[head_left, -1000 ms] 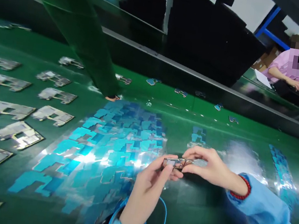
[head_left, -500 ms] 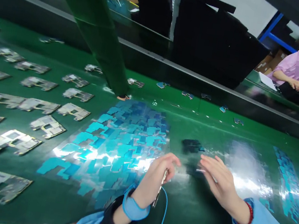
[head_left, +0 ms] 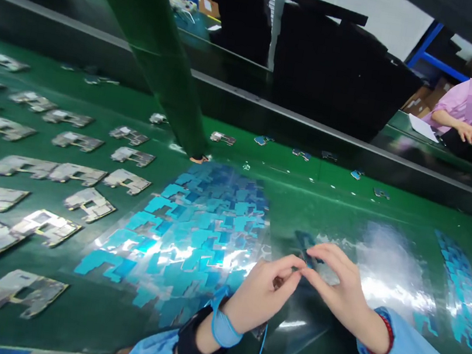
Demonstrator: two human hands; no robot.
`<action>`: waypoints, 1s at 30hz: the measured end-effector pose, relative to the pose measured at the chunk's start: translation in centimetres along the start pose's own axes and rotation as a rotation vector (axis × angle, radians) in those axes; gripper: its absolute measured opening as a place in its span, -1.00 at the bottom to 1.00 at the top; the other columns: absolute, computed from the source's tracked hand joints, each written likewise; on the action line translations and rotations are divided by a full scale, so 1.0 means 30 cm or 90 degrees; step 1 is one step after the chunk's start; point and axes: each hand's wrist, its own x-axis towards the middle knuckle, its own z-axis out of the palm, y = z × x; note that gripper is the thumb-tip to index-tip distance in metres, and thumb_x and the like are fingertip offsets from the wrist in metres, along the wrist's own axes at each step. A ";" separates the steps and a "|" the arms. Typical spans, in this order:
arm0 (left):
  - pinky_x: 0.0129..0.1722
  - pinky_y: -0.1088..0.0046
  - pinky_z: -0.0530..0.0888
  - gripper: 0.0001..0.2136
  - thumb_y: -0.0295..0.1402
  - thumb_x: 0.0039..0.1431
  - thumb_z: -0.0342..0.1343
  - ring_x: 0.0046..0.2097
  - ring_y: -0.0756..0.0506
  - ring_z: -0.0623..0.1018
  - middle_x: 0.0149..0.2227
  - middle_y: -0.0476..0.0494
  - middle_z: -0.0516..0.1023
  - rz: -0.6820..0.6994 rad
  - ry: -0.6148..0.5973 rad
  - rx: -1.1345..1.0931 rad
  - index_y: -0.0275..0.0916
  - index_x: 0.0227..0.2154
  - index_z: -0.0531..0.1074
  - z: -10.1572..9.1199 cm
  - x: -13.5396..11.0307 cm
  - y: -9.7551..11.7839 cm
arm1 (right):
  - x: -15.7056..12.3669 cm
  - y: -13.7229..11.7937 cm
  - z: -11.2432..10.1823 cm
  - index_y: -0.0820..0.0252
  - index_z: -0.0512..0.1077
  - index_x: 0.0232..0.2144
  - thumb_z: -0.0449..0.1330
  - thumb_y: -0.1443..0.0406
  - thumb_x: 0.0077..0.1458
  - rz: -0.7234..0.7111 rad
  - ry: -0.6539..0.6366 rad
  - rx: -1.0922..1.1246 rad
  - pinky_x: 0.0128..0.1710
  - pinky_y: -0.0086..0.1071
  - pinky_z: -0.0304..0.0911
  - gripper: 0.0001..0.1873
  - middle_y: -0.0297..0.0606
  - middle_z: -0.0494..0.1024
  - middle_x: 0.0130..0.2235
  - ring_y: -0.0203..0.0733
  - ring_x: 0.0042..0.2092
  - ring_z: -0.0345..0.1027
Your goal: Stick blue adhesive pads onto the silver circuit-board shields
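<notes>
My left hand [head_left: 265, 294], with a blue strap and a black band at the wrist, is closed, its thumb and forefinger pinched together. Its fingertips meet those of my right hand [head_left: 346, 288], also pinched. Between and below them a thin clear plastic film [head_left: 293, 327] shows by its glare, apparently held by both hands; its outline is hard to make out. The circuit board that was in my left palm is mostly hidden now. Just beyond the fingertips lies a dark bluish piece [head_left: 302, 241], partly covered by my right hand.
Rows of bare circuit boards [head_left: 26, 293] cover the left of the green mat. Beside them lie overlapping blue pieces under clear film [head_left: 204, 237], with another such strip [head_left: 461, 287] at right. A green post [head_left: 164, 65] rises behind. A person in pink [head_left: 454, 106] sits across.
My hands have come together from apart, and their fingertips now meet. The clear film now shows under them. The board in my left palm has gone mostly out of sight. The view has shifted slightly.
</notes>
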 end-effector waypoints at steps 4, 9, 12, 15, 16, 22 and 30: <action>-0.53 0.51 0.09 -0.67 -0.27 0.26 -0.06 -0.55 0.06 0.14 -0.64 0.06 0.12 0.032 0.015 0.035 -0.41 -0.24 0.54 0.000 0.002 -0.004 | 0.017 0.011 0.014 0.23 0.57 -0.32 0.20 0.25 0.23 0.174 -0.100 0.220 -0.17 -0.49 0.35 -0.81 -0.22 0.57 -0.25 -0.31 -0.21 0.46; -0.52 0.51 0.14 -0.65 -0.25 0.24 -0.03 -0.55 0.05 0.19 -0.64 0.02 0.20 0.042 0.031 0.021 -0.40 -0.23 0.58 0.005 0.001 -0.002 | 0.022 0.032 -0.010 0.24 0.62 -0.33 0.28 0.15 0.14 0.388 -0.199 0.477 -0.14 -0.45 0.33 -0.74 -0.16 0.56 -0.22 -0.26 -0.18 0.43; -0.49 0.52 0.19 -0.65 -0.22 0.26 -0.01 -0.54 0.05 0.24 -0.59 -0.04 0.33 0.041 0.018 -0.001 -0.37 -0.22 0.59 0.005 -0.007 0.007 | 0.023 0.024 -0.017 0.25 0.61 -0.32 0.31 0.16 0.12 0.468 -0.233 0.598 -0.13 -0.49 0.30 -0.76 -0.21 0.54 -0.25 -0.32 -0.20 0.40; -0.50 0.52 0.17 -0.67 -0.23 0.24 -0.01 -0.54 0.06 0.23 -0.59 -0.04 0.32 0.030 0.017 -0.018 -0.36 -0.28 0.59 0.005 -0.008 0.012 | 0.025 0.026 -0.014 0.29 0.56 -0.42 0.29 0.15 0.14 0.514 -0.184 0.657 -0.18 -0.55 0.29 -0.72 -0.24 0.51 -0.33 -0.38 -0.28 0.36; -0.50 0.52 0.15 -0.66 -0.22 0.23 -0.01 -0.55 0.06 0.20 -0.62 -0.01 0.25 0.020 0.024 -0.025 -0.38 -0.30 0.58 0.005 -0.006 0.011 | 0.026 0.034 -0.012 0.30 0.55 -0.43 0.31 0.14 0.11 0.547 -0.117 0.659 -0.19 -0.54 0.30 -0.71 -0.22 0.51 -0.33 -0.37 -0.28 0.36; -0.52 0.51 0.00 -0.54 -0.10 0.08 -0.05 -0.54 0.05 0.05 -0.64 0.06 0.04 -0.107 0.148 -0.075 -0.49 -0.31 0.48 -0.003 0.032 -0.012 | 0.032 0.131 -0.023 0.28 0.56 -0.27 0.41 0.09 -0.05 0.625 0.279 0.593 -0.25 -0.46 0.36 -0.61 -0.10 0.55 -0.21 -0.26 -0.24 0.43; -0.41 0.50 0.14 -0.31 -0.02 0.07 0.00 -0.53 0.04 0.07 -0.68 0.16 0.01 -0.155 0.287 -0.057 -0.59 0.07 0.33 -0.042 0.049 -0.023 | 0.016 0.131 -0.054 0.26 0.54 -0.28 0.29 0.11 0.12 0.432 0.387 0.385 -0.22 -0.39 0.32 -0.70 -0.15 0.53 -0.21 -0.25 -0.22 0.39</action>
